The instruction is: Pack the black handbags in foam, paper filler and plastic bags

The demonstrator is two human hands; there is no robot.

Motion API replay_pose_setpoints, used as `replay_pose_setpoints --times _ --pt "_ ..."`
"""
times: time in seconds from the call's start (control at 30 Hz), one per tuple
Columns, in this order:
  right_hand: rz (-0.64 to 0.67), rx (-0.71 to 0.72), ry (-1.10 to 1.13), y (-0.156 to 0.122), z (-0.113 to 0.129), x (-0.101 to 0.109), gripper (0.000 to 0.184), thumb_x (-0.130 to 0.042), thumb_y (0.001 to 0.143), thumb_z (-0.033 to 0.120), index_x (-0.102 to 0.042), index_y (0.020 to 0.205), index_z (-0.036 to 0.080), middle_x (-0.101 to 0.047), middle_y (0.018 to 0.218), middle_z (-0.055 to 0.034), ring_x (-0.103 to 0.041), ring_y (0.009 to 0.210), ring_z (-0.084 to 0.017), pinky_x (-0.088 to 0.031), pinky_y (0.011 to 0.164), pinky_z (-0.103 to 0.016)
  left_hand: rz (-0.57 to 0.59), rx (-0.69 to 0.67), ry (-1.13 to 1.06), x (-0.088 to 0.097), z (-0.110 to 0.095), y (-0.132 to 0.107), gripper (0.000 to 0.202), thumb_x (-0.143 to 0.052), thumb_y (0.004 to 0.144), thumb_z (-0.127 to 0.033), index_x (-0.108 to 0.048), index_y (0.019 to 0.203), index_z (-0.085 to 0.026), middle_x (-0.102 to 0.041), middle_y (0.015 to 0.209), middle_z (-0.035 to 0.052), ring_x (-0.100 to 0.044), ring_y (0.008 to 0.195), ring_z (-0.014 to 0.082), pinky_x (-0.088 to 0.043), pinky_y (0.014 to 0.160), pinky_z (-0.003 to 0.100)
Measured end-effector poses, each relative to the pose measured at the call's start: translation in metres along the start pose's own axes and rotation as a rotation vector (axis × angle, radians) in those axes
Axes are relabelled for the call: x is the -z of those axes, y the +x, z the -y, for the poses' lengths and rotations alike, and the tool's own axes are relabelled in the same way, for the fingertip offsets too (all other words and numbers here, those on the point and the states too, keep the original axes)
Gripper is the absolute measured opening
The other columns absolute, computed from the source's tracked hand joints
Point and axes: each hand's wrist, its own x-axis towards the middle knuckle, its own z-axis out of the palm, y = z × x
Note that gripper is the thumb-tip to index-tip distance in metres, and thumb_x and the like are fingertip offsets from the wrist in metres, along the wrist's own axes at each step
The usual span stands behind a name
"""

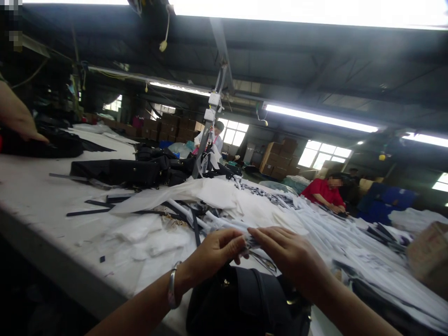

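Note:
A black handbag (261, 298) with gold-coloured metal fittings stands in front of me at the table's near edge. Just above it, my left hand (217, 249), with a silver bracelet at the wrist, is closed, thumb against fingers, on a crumpled translucent wrapping (250, 242). What lies inside that wrapping is hidden. My right hand (290, 252) comes in from the other side, fingers stretched and close together, their tips at the wrapping. The right thumb is out of sight.
White wrapping sheets (217, 193), dark strips (87, 212) and long white-wrapped strips (325, 233) cover much of the table (45, 219). Black bags (129, 172) lie at the left. Another person's hand (21, 116) rests there. A co-worker in red (320, 191) sits across at the right.

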Motion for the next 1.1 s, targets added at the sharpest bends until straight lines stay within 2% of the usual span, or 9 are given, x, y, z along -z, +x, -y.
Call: replay_pose_setpoints --times 0.1,0.27,0.4,0.5,0.6,0.7,0.8,0.93,1.1 --pt "0.010 -0.062 -0.028 -0.007 -0.005 0.001 0.043 -0.056 0.087 0.007 -0.058 0.129 0.017 -0.074 0.106 -0.0098 -0.071 0.091 -0.022 -0.060 0.077 -0.033 0.076 0.066 0.002 0.003 0.000 -0.003 0.035 -0.060 0.091 -0.048 -0.066 0.086 -0.014 -0.061 0.083 0.0029 -0.055 0.078 0.0150 -0.042 0.073 0.024" --pt "0.037 -0.180 -0.057 -0.024 -0.018 -0.001 0.052 -0.058 0.082 0.005 -0.057 0.131 0.022 -0.075 0.108 -0.0078 -0.072 0.093 -0.022 -0.059 0.080 -0.034 0.123 0.126 0.033 0.021 0.015 -0.011 0.032 -0.066 0.086 -0.047 -0.069 0.094 -0.016 -0.060 0.083 0.0007 -0.050 0.076 0.0145 -0.038 0.069 0.023" --pt "0.029 -0.310 0.024 -0.033 -0.025 -0.005 0.050 -0.057 0.084 0.007 -0.057 0.131 0.023 -0.075 0.109 -0.0074 -0.073 0.091 -0.022 -0.060 0.078 -0.034 0.137 0.120 0.057 0.031 0.022 -0.008 0.034 -0.066 0.087 -0.046 -0.073 0.096 -0.015 -0.066 0.091 0.0048 -0.056 0.089 0.0201 -0.040 0.082 0.028" --pt "-0.025 -0.391 0.135 -0.035 -0.026 -0.006 0.045 -0.057 0.089 0.012 -0.056 0.132 0.024 -0.073 0.113 -0.0077 -0.073 0.094 -0.022 -0.060 0.082 -0.034 0.114 0.131 -0.041 0.032 0.023 -0.003 0.042 -0.061 0.089 -0.049 -0.067 0.119 -0.020 -0.066 0.114 0.0093 -0.058 0.104 0.0246 -0.041 0.092 0.035" --pt "-0.052 -0.399 0.231 -0.032 -0.023 -0.007 0.039 -0.055 0.092 0.014 -0.058 0.130 0.023 -0.073 0.115 -0.0083 -0.072 0.099 -0.021 -0.058 0.085 -0.032 0.067 0.103 -0.240 0.024 0.019 0.004 0.055 -0.049 0.094 -0.058 -0.047 0.141 -0.030 -0.055 0.135 0.0107 -0.054 0.119 0.0265 -0.040 0.098 0.040" --pt "-0.024 -0.390 0.266 -0.031 -0.021 -0.009 0.038 -0.052 0.093 0.011 -0.059 0.129 0.022 -0.073 0.111 -0.0086 -0.072 0.096 -0.020 -0.058 0.082 -0.030 0.071 0.047 -0.132 0.010 0.010 0.011 0.056 -0.048 0.094 -0.057 -0.050 0.139 -0.023 -0.067 0.105 0.0098 -0.063 0.096 0.0215 -0.045 0.088 0.036" --pt "0.002 -0.428 0.264 -0.040 -0.024 -0.015 0.045 -0.054 0.090 0.009 -0.056 0.133 0.024 -0.073 0.111 -0.0083 -0.072 0.095 -0.021 -0.057 0.081 -0.031 0.072 0.058 0.032 0.004 0.006 0.013 0.056 -0.055 0.092 -0.055 -0.055 0.132 -0.017 -0.061 0.073 0.0018 -0.057 0.064 0.0142 -0.046 0.066 0.029" --pt "0.025 -0.648 0.359 -0.073 -0.034 -0.022 0.043 -0.064 0.085 0.023 -0.062 0.128 0.023 -0.075 0.107 -0.0097 -0.071 0.096 -0.026 -0.056 0.084 -0.036 0.001 0.016 0.173 0.016 0.023 0.006 0.058 -0.044 0.094 -0.062 -0.060 0.123 -0.015 -0.059 0.071 0.0017 -0.058 0.070 0.0166 -0.046 0.072 0.030" --pt "-0.014 -0.823 0.480 -0.105 -0.042 -0.021 0.040 -0.062 0.087 0.037 -0.066 0.123 0.020 -0.076 0.103 -0.0089 -0.073 0.088 -0.026 -0.055 0.082 -0.035 0.034 0.054 0.243 0.025 0.048 -0.006 0.053 -0.047 0.092 -0.061 -0.068 0.102 -0.014 -0.064 0.080 0.0064 -0.059 0.077 0.0202 -0.046 0.074 0.031"
